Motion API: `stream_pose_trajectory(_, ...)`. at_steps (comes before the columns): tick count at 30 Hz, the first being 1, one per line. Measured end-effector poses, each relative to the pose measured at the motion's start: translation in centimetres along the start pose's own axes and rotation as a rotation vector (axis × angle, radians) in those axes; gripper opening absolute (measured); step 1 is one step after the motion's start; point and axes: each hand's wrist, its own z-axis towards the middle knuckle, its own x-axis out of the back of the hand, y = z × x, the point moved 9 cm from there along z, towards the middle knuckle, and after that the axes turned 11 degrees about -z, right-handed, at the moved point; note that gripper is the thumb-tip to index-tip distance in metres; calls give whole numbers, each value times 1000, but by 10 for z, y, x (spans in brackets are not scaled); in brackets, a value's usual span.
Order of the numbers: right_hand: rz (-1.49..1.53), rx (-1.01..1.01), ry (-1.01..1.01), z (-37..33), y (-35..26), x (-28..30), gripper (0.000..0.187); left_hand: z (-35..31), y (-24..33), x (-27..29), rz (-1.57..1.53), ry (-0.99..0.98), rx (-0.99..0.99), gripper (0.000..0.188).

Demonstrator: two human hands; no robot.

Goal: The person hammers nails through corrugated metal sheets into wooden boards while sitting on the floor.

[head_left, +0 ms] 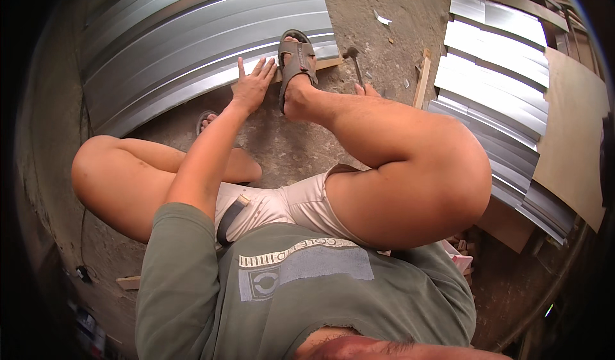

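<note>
My left hand (252,91) lies with fingers spread on the near edge of a ribbed grey metal sheet (211,59). Beside it, my sandalled right foot (296,65) rests on the same sheet, near its right end. A wooden strip (330,63) shows along that edge, partly under the sheet. To the right of the foot, my right hand (368,91) is closed around the handle of a hammer (354,60), its head pointing away from me. My raised right leg hides most of this hand. The hammer head is apart from the sheet, above the floor.
Several shiny metal panels (493,72) lie at the right, with a plywood board (570,129) along their outer side. A wooden stick (422,78) lies between hammer and panels. A white scrap (382,19) is on the concrete floor (403,46). A pink container (460,257) stands behind my right thigh.
</note>
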Motion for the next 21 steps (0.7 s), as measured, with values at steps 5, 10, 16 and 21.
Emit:
stream_pose_trajectory(5,174,85,51,-30,-27,34,51,-22,-14,9,88,23,-16,66)
stream_pose_trajectory(10,292,170,84,-63,-58,60,51,-21,-22,-9,120,17,13,67)
stream_pose_trajectory(16,362,239,127,-91,-79,80,51,-19,-17,-15,198,-78,50,58)
stream_pose_trajectory(21,418,317,125,-99,-106,81,51,-24,-36,-21,213,-100,61,57)
